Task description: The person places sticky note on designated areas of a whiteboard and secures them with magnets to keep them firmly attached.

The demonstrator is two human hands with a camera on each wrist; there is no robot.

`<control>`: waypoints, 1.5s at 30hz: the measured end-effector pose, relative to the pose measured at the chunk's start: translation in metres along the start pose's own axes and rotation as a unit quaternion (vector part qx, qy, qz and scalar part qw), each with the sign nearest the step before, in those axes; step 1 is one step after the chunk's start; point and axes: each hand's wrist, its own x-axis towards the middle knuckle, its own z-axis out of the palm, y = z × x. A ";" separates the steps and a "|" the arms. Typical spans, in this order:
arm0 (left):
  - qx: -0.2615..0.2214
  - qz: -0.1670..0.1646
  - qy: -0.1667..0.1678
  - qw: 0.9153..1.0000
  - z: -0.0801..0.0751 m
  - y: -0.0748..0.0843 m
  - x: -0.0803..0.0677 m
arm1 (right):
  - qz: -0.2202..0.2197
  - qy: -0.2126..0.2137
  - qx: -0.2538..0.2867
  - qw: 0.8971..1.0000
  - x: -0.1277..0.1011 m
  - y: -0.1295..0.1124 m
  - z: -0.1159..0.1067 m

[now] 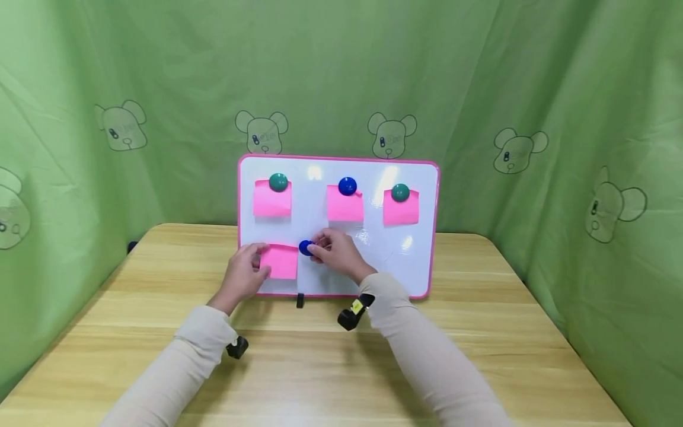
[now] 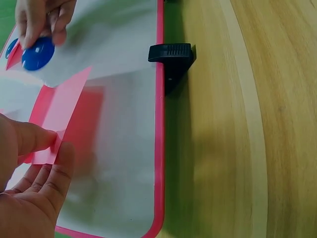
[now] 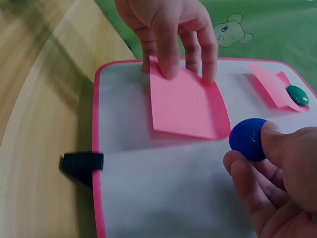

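At the lower left of a pink-framed whiteboard (image 1: 373, 261), my left hand (image 1: 246, 270) pinches a pink sticky note (image 1: 281, 262) by its left edge. In the left wrist view the thumb lies on the front of the note (image 2: 62, 106) and the fingers are behind it. Just right of that note, my right hand (image 1: 338, 252) pinches a round blue magnet (image 1: 306, 247) between thumb and fingers. The right wrist view shows the blue magnet (image 3: 248, 139) close to the note's corner.
Along the board's upper part, three more pink notes hang under magnets: a green magnet (image 1: 278, 182), a blue magnet (image 1: 347, 186) and another green magnet (image 1: 400, 192). A black foot (image 1: 300, 300) props the board on the wooden table (image 1: 299, 367). Green curtains (image 1: 331, 71) surround the table.
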 end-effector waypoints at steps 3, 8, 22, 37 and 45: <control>0.005 0.004 0.002 1.000 0.000 -0.001 0.000 | -0.016 -0.006 -0.027 0.999 0.004 -0.007 0.010; 0.009 -0.003 0.000 1.000 -0.001 0.000 -0.001 | -0.034 0.001 -0.070 0.997 0.008 -0.017 0.027; 0.017 -0.004 0.006 1.000 0.001 0.001 -0.006 | -0.051 0.076 -0.156 0.984 0.009 -0.026 0.052; 0.029 -0.007 0.001 1.000 0.001 0.003 -0.008 | -0.024 0.104 -0.212 0.971 0.001 -0.025 0.050; 0.121 0.029 0.060 0.990 -0.012 0.025 -0.036 | -0.087 0.083 -0.215 0.969 -0.039 -0.016 0.009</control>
